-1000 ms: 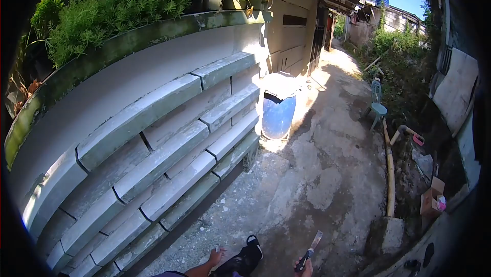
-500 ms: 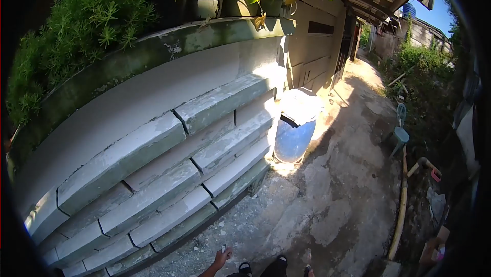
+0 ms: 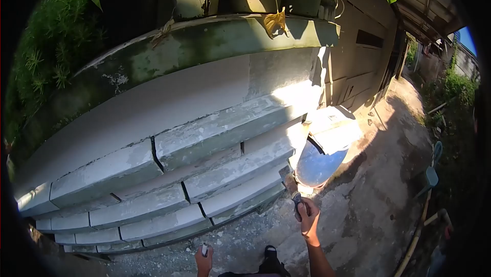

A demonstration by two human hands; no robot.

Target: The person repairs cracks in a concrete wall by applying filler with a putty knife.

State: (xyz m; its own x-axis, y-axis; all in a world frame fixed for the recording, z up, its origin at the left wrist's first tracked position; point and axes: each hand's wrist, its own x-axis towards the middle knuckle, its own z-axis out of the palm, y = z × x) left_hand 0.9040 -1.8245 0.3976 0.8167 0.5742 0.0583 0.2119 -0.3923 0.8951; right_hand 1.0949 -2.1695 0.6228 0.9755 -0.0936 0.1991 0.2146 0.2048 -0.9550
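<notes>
Right hand (image 3: 308, 216), gripping the scraper (image 3: 292, 189), has risen from low; the blade now meets or nears the stepped wall (image 3: 230, 167). Left hand (image 3: 203, 262) stays low, closed on a small white object (image 3: 204, 249).

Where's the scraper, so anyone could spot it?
Start at the stepped grey-green block wall; follow its lowest course right toward the blue plastic barrel. There the right hand holds up a dark-handled, flat-bladed scraper; the left hand holds only a small white thing.
</notes>
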